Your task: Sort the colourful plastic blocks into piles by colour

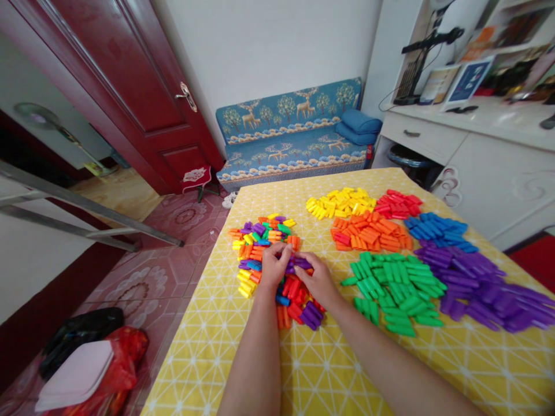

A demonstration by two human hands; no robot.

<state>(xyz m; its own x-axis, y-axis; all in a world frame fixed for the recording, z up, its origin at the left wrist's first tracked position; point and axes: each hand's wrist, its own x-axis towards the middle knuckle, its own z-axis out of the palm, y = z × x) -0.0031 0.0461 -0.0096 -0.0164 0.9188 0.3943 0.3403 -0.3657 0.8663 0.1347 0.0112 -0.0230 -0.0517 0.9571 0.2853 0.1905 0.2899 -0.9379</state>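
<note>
Both hands meet over a mixed heap of small ribbed plastic pieces (247,276) in many colours. My left hand (274,267) is closed, thumb and fingers pinched together at a purple plastic piece (299,263). From the right, my right hand (319,278) closes its fingertips on the same purple bit; the fingers hide part of it. Below the hands lie red pieces (295,290) and a purple clump (311,315). Sorted piles spread to the right: green pieces (394,283), orange pieces (370,231), yellow pieces (340,202), red pieces (398,204), blue pieces (437,230) and purple pieces (481,283).
A yellow patterned cloth (217,352) covers the table. Beyond its far edge stands a blue sofa (281,153). A white cabinet (498,173) is at right. Bags (130,358) and a small stool (197,176) are on the floor at left, near a metal ladder-like frame (108,222).
</note>
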